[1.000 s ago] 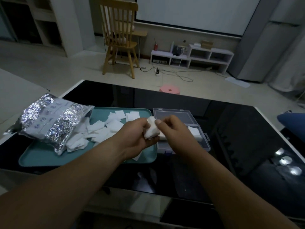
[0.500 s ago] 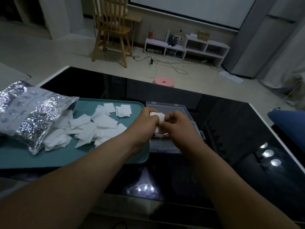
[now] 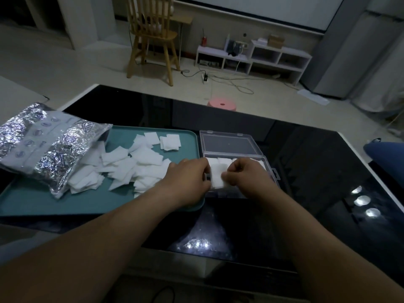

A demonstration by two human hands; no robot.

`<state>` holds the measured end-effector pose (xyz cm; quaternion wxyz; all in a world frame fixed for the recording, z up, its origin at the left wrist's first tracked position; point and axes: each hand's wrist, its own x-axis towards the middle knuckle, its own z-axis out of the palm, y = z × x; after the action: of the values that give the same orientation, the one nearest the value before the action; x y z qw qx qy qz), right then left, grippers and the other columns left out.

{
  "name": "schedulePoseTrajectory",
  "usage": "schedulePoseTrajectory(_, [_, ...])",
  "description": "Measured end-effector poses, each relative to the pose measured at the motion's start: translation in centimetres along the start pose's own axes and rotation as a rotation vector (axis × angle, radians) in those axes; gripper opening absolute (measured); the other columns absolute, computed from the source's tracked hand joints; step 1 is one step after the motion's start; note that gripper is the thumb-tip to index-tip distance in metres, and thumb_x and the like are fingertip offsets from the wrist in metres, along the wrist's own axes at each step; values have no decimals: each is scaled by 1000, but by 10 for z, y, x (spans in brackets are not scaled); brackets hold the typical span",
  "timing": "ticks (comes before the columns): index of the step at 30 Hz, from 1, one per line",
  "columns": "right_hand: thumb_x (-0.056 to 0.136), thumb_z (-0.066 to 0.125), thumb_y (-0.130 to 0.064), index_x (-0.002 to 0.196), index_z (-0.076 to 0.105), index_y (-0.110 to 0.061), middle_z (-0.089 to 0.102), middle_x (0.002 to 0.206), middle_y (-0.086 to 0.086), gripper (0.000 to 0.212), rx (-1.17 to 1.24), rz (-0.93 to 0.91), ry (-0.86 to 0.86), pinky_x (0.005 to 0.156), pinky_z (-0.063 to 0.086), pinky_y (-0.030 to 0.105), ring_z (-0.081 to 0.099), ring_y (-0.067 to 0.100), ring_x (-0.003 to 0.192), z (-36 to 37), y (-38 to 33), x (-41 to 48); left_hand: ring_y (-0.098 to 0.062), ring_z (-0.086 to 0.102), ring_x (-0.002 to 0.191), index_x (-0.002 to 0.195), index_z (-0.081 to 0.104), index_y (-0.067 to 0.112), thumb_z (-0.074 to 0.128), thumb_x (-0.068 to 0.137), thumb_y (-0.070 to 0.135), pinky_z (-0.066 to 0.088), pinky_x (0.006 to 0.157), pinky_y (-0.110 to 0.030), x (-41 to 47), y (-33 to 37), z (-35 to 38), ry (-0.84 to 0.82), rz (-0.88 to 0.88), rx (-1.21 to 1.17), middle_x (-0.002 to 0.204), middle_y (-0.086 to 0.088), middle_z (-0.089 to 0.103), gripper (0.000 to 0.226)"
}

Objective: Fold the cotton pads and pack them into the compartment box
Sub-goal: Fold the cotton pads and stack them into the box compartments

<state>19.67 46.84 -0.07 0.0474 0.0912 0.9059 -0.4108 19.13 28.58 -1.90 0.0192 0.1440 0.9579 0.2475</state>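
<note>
Both the left grip (image 3: 188,180) and right grip (image 3: 247,178) pinch one white cotton pad (image 3: 216,174) over the open compartment box (image 3: 272,171); loose pads (image 3: 140,165) lie left of them on the teal tray (image 3: 43,202).

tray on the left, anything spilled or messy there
Yes: loose cotton pads spill from the open mouth of the foil bag, which lies on its side, and form an untidy overlapping heap across the teal tray. Nothing looks damaged.
</note>
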Motion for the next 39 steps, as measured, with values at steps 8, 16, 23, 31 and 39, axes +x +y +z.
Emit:
schedulePoseTrajectory(8, [87,78,-15,89,72,-4,75,85,8,13,-123,36,-35,72,57,35,67,15,74,12,-1,6,-20,58,104,106,47,33,65,93,36,39,95,-46,1,-5,3,-4,21,-58,100,12,67,23])
schedulePoseTrajectory(16, [80,69,-24,85,63,-19,68,83,-2,9,-383,22,15,68,52,35,64,19,80,31,-3,12,-22,63,102,116,59,29,58,98,25,46,98,-46,2,-13,-24,201,2,-153,101,10,69,18])
schedulePoseTrajectory(23, [92,65,-30,84,60,-21,64,77,-8,13,-258,-228,181,64,39,34,59,15,75,47,-39,-2,-19,63,92,113,64,25,60,98,21,51,87,-39,-18,-75,-86,303,-129,-202,96,10,66,15])
schedulePoseTrajectory(31, [93,67,-25,132,58,-30,59,131,-7,40,-465,-532,-156,96,49,36,55,17,119,103,-78,-15,-15,60,99,120,58,33,66,95,35,48,92,-38,-60,-125,-98,34,-113,27,112,11,62,27])
schedulePoseTrajectory(39, [87,71,-49,143,48,-42,54,139,-5,61,-656,-530,-240,104,44,47,51,24,126,124,-81,-4,-28,55,123,142,41,28,71,88,37,43,89,-38,-54,-138,-81,-156,-124,264,136,-3,46,62])
